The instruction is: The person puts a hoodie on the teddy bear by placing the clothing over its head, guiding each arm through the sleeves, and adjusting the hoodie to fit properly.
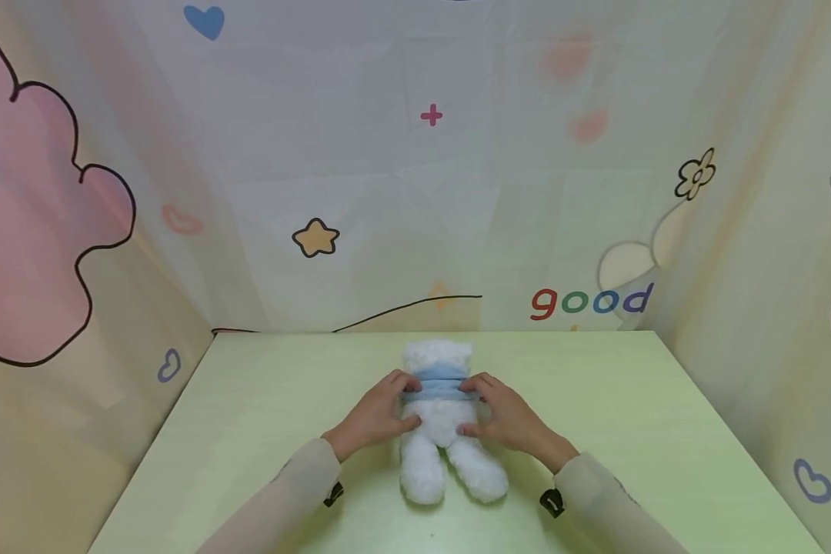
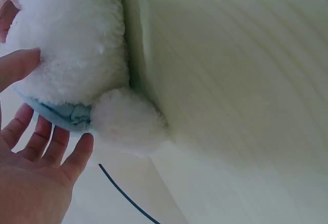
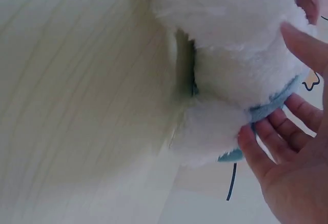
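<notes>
A white plush toy (image 1: 440, 422) lies on the table with its two legs toward me and a light blue garment (image 1: 441, 388) around its upper body. On its left side my left hand (image 1: 376, 414) holds it, fingertips on the garment and thumb on the white fur. My right hand (image 1: 511, 415) mirrors this on the other side. In the left wrist view, bent fingers touch the blue cloth (image 2: 64, 115) beside a fluffy arm (image 2: 128, 121). The right wrist view shows fingers along the garment (image 3: 277, 103) and the thumb against the fur (image 3: 236, 70).
The pale green table (image 1: 270, 400) spreads out on both sides of the toy. A printed curtain (image 1: 360, 154) with drawings and the word "good" hangs behind the table and along both sides. Black devices (image 1: 552, 502) sit by the cuffs of the light sleeves (image 1: 284, 492).
</notes>
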{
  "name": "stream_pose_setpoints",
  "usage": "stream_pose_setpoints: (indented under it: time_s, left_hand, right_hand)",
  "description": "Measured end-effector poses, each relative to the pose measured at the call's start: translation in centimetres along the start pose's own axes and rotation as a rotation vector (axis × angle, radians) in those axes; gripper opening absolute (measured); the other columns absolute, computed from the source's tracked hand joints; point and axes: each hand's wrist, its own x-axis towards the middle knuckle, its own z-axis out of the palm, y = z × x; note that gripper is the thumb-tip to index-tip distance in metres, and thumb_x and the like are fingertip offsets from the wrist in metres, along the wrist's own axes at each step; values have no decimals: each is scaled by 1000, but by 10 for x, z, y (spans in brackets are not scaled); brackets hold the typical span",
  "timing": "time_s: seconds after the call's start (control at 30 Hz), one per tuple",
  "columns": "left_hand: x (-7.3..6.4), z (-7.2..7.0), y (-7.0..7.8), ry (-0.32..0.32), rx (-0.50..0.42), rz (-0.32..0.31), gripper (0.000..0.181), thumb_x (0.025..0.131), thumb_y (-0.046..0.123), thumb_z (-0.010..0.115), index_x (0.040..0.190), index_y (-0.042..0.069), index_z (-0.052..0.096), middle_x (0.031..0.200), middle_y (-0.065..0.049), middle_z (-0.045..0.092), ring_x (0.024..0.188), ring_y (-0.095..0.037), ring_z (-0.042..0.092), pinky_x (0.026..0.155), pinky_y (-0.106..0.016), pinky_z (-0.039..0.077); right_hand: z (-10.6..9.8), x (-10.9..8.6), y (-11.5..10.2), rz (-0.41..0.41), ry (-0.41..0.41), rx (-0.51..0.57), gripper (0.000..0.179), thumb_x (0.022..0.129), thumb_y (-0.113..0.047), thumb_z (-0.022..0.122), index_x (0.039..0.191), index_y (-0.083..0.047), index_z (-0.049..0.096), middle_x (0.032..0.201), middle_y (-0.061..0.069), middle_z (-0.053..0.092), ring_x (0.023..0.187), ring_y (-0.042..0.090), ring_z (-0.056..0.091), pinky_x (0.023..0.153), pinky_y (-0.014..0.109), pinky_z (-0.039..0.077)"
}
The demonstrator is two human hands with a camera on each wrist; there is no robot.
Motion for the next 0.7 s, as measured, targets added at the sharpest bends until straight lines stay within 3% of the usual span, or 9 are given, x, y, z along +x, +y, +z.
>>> stream_pose_setpoints:
  time_s: [0.13, 0.27, 0.37, 0.47, 0.6, 0.7]
  left_hand:
    - [2, 9, 3, -5, 45, 6, 36, 86, 17, 74, 117, 12, 58, 118, 0, 58, 112, -16, 58, 97, -35, 49]
    - [6, 19, 9, 70, 200, 61, 23, 83, 4, 71, 100, 15, 58, 99, 3, 59, 89, -10, 57, 78, -26, 50]
    - [7, 24, 14, 151, 312, 116, 27, 77, -2, 70, 85, 16, 51, 80, 6, 51, 69, -7, 44, 61, -21, 39]
    - [7, 29, 17, 209, 400, 139, 33, 74, 0, 72, 75, 17, 44, 70, 6, 41, 59, -7, 36, 54, -20, 28]
    - [11, 32, 19, 247, 507, 163, 35, 73, 6, 74, 70, 18, 41, 66, 5, 41, 53, -8, 41, 47, -21, 26]
    - [11, 30, 16, 232, 527, 181, 31, 75, 7, 73, 72, 18, 45, 68, 5, 45, 56, -10, 47, 48, -22, 32]
  right_hand:
    - [6, -2, -3, -17, 2, -80, 49, 73, -33, 86, 111, -14, 61, 109, -3, 60, 103, 16, 58, 89, 37, 51]
    - [15, 1, -4, -60, 92, -192, 30, 73, -20, 85, 87, -17, 58, 84, -7, 55, 79, 10, 50, 66, 27, 45]
    - [19, 3, -6, -67, 139, -237, 37, 71, -13, 84, 74, -19, 47, 70, -9, 42, 67, 8, 39, 56, 24, 31]
    - [25, 3, -10, -71, 174, -296, 48, 71, -10, 81, 66, -20, 35, 63, -9, 29, 60, 8, 29, 54, 23, 22]
    - [32, 3, -15, -54, 208, -353, 52, 76, -10, 76, 62, -21, 27, 58, -9, 22, 54, 8, 23, 50, 21, 17]
    - [32, 2, -18, -7, 213, -346, 48, 78, -14, 77, 61, -21, 32, 57, -9, 27, 53, 7, 28, 49, 20, 20]
